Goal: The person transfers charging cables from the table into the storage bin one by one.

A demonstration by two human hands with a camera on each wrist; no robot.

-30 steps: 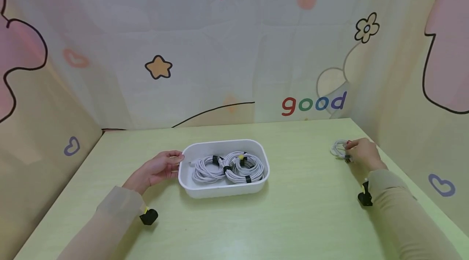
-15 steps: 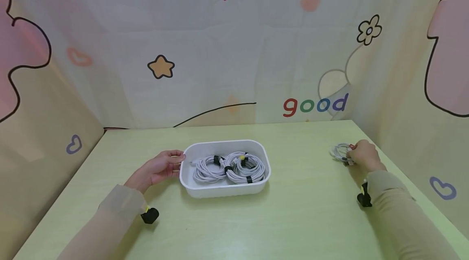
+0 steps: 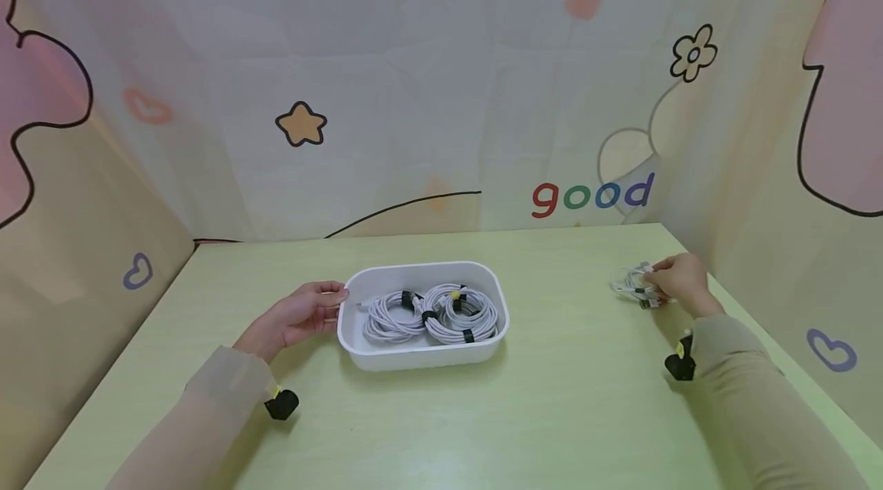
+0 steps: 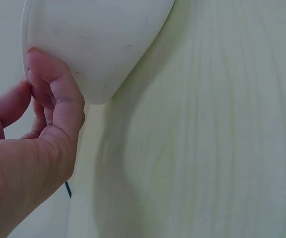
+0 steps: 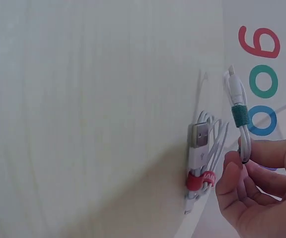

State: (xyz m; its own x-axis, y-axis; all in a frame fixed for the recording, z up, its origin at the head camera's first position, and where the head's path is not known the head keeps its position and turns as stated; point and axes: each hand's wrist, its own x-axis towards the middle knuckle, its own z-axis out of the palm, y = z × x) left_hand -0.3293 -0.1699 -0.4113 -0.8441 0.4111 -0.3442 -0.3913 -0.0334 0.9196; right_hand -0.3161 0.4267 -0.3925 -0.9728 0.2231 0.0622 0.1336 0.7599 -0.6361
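At the left end of a white plastic bin (image 3: 424,356), my left hand (image 3: 300,319) pinches the rim, its thumb on one side and fingertips against the outer wall. Several coiled light-grey cables (image 3: 392,321) with black straps lie inside, one bearing a yellow bit. Far to the right, my right hand (image 3: 683,283) pinches the lower end of a small folded white cable (image 5: 239,94) bound by a green strap. Below that hand, a white USB cable (image 5: 198,153) with a red strap lies bundled on the table. In the head view the two small cables overlap, so their outlines are hard to separate.
The pale green-yellow table (image 3: 414,429) runs back to a printed cloth backdrop (image 3: 386,91), with cloth side walls at left and right. Close beside the right hand is the table's right edge. A small black camera sits on each wrist.
My right hand has risen slightly and shifted a little left, lifting the green-strapped cable apart from the red-strapped one. The left hand and the bin stay put.
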